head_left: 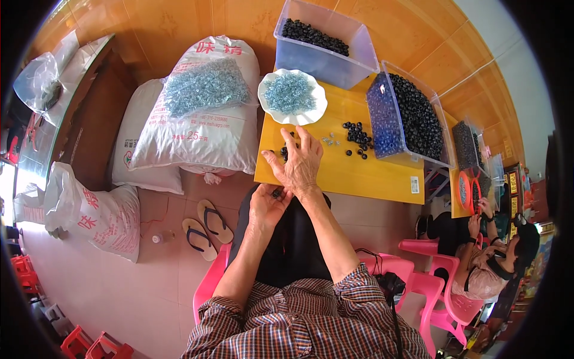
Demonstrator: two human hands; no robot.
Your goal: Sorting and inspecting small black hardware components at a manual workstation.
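At the near edge of the yellow table (335, 179), my left hand (268, 209) is cupped around a small dark round piece (277, 193), partly hidden by the fingers. My right hand (299, 164) is above the table with fingers spread, next to a few black pieces (285, 149) partly covered by it. Just beyond stands a white scalloped plate (321, 113) heaped with small clear bluish pieces (290, 93). Right of my right hand lie a few loose clear pieces (330, 140) and a cluster of black round pieces (359, 134).
Two clear plastic bins, a rear one (326, 67) and a right one (385, 131), hold black pieces. A bag of clear pieces (206, 87) rests on a stuffed white sack (179, 140) at left. Flip-flops (200, 236) lie on the floor. Another person (484, 269) sits at far right.
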